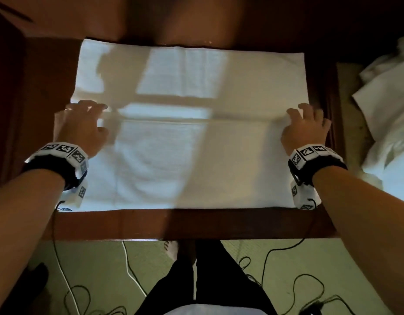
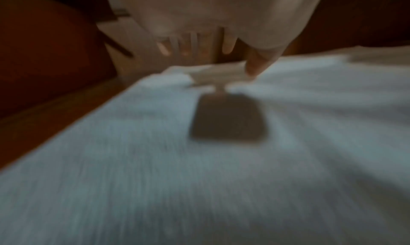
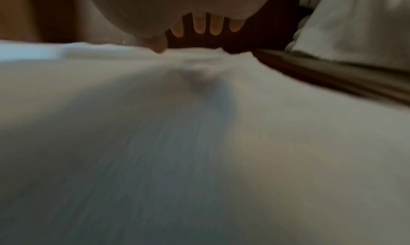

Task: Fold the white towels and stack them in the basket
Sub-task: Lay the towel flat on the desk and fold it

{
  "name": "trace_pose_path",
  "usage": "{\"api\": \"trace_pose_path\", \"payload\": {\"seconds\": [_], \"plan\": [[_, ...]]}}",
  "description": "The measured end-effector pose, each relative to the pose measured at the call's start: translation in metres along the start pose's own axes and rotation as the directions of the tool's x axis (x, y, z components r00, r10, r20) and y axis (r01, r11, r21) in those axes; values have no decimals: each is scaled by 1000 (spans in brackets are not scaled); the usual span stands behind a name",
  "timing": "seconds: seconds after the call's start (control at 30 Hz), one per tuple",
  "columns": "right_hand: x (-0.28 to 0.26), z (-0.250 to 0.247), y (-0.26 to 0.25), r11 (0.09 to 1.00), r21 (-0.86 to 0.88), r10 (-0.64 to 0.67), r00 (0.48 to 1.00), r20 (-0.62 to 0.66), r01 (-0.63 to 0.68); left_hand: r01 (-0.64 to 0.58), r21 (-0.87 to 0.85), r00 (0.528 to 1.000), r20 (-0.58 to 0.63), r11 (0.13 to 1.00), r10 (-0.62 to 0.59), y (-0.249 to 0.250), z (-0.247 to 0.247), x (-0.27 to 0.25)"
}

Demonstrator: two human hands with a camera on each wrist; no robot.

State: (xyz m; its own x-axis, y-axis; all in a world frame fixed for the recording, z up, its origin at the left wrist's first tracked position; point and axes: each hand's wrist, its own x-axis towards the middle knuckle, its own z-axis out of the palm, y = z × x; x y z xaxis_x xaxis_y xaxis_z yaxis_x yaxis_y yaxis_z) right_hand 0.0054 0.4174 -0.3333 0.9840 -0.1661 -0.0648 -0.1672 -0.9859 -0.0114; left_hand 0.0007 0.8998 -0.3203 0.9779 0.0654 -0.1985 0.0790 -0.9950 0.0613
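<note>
Folding step: first fold of one white towel [image 1: 187, 123], judged from a layer edge lying across its middle.
Towel place: spread flat on the wooden tabletop [image 1: 151, 223].
Left hand [image 1: 80, 126]: at the towel's left edge, on that layer edge; thumb touches the cloth, fingers only loosely bent, no grip closed.
Right hand [image 1: 304, 128]: mirrored at the right edge, likewise relaxed.
Other linen: a white heap [image 1: 387, 110] lies to the right.
Basket: not seen.
Next move: probably pinch both corners evenly, so the edges meet square.
</note>
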Motion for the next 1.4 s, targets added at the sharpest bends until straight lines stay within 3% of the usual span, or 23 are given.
{"api": "trace_pose_path", "payload": {"seconds": [0.1,0.2,0.27,0.37,0.5,0.6,0.67,0.73,0.8,0.83,0.93,1.03,1.1,1.13,1.2,1.27,1.33,1.4], "plan": [[-41,22,-9,994,103,-47,999,12,46,-57,3,995,84,998,57,3,32,-30],[-101,51,-9,993,89,-100,961,259,80,-94,-17,978,184,995,95,5,73,-85],[-135,67,-1,994,70,-100,942,320,82,-52,-39,970,237,998,60,0,94,-123],[-159,72,9,991,67,-128,943,306,113,-45,-29,973,224,999,50,-4,109,-164],[-165,64,-5,994,88,-89,954,287,66,-34,-36,976,216,999,41,4,103,-172],[-173,61,-56,975,157,-188,965,185,160,-167,-8,958,235,986,164,32,99,-166],[-184,65,-97,921,172,-373,917,141,348,-236,18,943,246,972,225,53,105,-166],[-194,72,-125,841,141,-541,821,184,522,-241,23,944,239,970,229,65,114,-171],[-191,77,-125,790,98,-609,758,233,605,-232,15,951,213,972,224,65,118,-174],[-184,78,-113,787,77,-611,755,238,613,-228,22,954,207,973,219,63,119,-174],[-156,77,-48,850,14,-507,811,291,526,-197,46,961,209,979,183,63,119,-173],[-121,64,28,989,6,-144,929,342,151,-182,59,961,222,982,164,66,119,-172],[-105,52,50,999,8,43,928,370,-50,-175,59,961,230,983,157,69,117,-171],[-101,48,50,998,0,64,932,357,-68,-165,48,961,231,985,150,72,116,-170],[-100,44,30,1000,-4,1,963,269,0,-152,29,963,231,988,141,77,114,-167],[-111,42,-5,987,57,-160,964,214,151,-199,30,957,223,980,187,83,111,-164],[-130,47,-39,946,106,-325,909,259,308,-328,54,922,234,943,307,92,108,-161],[-144,51,-58,934,101,-356,869,342,343,-427,47,878,261,903,401,94,109,-156]]}}
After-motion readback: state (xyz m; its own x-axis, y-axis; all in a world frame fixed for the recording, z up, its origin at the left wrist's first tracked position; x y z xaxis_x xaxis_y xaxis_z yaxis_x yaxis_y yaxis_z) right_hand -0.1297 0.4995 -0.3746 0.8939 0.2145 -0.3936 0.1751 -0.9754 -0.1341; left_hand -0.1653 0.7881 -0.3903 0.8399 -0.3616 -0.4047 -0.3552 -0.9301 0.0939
